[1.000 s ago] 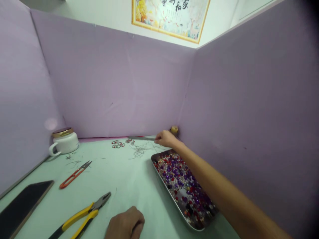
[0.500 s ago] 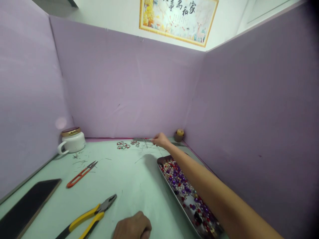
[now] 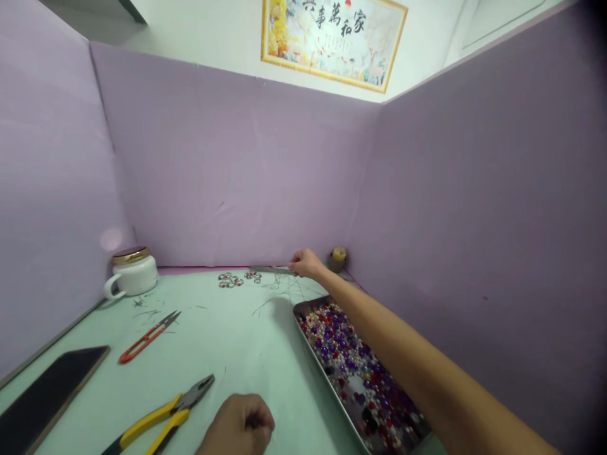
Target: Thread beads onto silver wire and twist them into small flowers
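At the far side of the table, my right hand (image 3: 306, 263) reaches over a loose bunch of thin wires (image 3: 284, 285), its fingertips pinched together. Whatever is between them is too small to make out. A flat grey strip (image 3: 270, 270) lies beside those fingers along the back edge. My left hand (image 3: 239, 422) rests at the near edge, curled into a loose fist with nothing visible in it. Left of it, pliers with yellow and black handles (image 3: 177, 407) lie with their jaws pointing away. Small bead rings (image 3: 230, 280) sit left of my right hand.
Under my right forearm stands a metal tray (image 3: 310, 354) of purple, red and pale beads. Red thread snips (image 3: 149, 338), wire scraps (image 3: 150, 313), a phone (image 3: 52, 395) and a lidded white mug (image 3: 136, 275) are on the left. A small pot (image 3: 337, 260) occupies the back right corner.
The view has tilted up and shifted slightly. My left fist has turned a little, showing more of the thumb side. My right hand remains over the wires, still pinched.
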A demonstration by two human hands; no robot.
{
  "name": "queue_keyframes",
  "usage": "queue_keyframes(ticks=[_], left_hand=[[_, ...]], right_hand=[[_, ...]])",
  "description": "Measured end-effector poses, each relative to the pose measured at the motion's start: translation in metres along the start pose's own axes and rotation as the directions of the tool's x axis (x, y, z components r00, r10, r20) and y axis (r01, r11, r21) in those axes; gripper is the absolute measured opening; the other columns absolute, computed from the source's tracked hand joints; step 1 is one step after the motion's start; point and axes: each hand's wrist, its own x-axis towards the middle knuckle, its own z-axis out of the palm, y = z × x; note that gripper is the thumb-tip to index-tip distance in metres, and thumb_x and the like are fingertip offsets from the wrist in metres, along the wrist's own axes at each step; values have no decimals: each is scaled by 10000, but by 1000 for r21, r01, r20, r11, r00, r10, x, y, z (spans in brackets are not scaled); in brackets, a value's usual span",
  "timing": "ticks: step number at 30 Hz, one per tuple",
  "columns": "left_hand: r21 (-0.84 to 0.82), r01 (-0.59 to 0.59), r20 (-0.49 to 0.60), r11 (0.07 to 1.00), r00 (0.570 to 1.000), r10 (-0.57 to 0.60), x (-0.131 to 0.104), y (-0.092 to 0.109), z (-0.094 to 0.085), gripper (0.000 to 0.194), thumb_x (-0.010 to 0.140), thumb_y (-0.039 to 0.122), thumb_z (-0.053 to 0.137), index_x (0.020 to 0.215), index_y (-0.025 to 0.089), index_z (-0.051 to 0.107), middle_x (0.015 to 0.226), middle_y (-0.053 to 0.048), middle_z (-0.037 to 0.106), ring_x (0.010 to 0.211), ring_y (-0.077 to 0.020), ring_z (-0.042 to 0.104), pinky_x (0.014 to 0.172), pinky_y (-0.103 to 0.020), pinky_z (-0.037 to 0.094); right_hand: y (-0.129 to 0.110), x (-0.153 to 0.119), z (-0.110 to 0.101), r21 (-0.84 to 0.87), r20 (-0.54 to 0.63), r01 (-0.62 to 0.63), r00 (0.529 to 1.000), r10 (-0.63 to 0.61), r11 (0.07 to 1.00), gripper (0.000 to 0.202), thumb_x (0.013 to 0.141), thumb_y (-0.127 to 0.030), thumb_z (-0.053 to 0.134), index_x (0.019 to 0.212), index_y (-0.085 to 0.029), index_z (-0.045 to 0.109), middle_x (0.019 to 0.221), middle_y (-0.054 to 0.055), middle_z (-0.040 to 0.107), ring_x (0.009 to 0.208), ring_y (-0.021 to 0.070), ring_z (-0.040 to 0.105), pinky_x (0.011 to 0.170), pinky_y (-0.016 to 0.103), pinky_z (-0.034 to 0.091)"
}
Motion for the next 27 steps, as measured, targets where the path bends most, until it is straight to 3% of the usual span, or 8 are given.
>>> queue_keyframes(ticks=[2,4,7,11,14,17,23,27], left_hand=[[54,2,-46,999,999,0,15,14,-17,146,566,93,445,571,144,582,455,18,507,478,-132,473,478,-236,341],[222,-97,-193,970,971,141,39,35,-40,183,602,108,460,697,156,609,622,-19,599,576,-153,521,549,-260,374],[447,-80,-436,891,850,295,89,64,-71,382,672,210,486,1053,202,519,957,-62,612,767,-201,560,662,-312,395],[487,-121,-395,865,853,342,155,80,-80,586,645,281,567,1200,168,419,1208,-110,495,998,-233,504,795,-310,376],[503,-145,-323,852,883,341,187,75,-75,381,665,285,573,1031,179,573,1028,-82,621,942,-222,545,773,-292,389],[516,-133,-296,846,899,322,201,65,-73,183,738,248,519,847,158,635,832,-73,662,817,-196,585,735,-304,409],[538,-81,-311,839,906,287,211,50,-79,229,806,317,476,895,133,578,867,-36,615,810,-161,570,751,-371,439],[529,-5,-346,849,912,221,216,46,-81,213,800,307,491,886,131,575,900,-41,601,821,-164,568,731,-360,456]], right_hand=[[4,2,3,77,6,-13,1000,13,997,100,686,-206,538,680,-140,613,506,12,589,429,77,511,423,159,354],[9,4,7,141,-2,-21,1000,22,990,112,700,-206,525,676,-131,605,509,13,583,413,67,500,412,152,353],[16,4,11,208,-21,-17,1000,22,978,123,697,-220,530,659,-125,599,527,17,579,411,64,493,403,152,346],[22,3,10,243,-48,0,999,12,970,146,683,-248,534,632,-127,599,501,9,555,406,66,463,395,164,321],[23,2,6,246,-69,14,998,3,969,148,673,-239,524,602,-129,595,463,-6,520,407,65,425,402,173,299],[26,2,1,251,-99,19,995,6,968,136,662,-215,517,586,-128,589,471,-10,516,430,66,412,420,180,288],[40,8,-16,296,-184,-9,981,66,955,126,640,-201,520,539,-134,558,466,-10,497,437,74,402,433,195,274],[45,11,-36,378,-271,-23,953,134,926,165,716,-236,435,639,-140,545,550,2,515,404,60,361,414,197,267]])
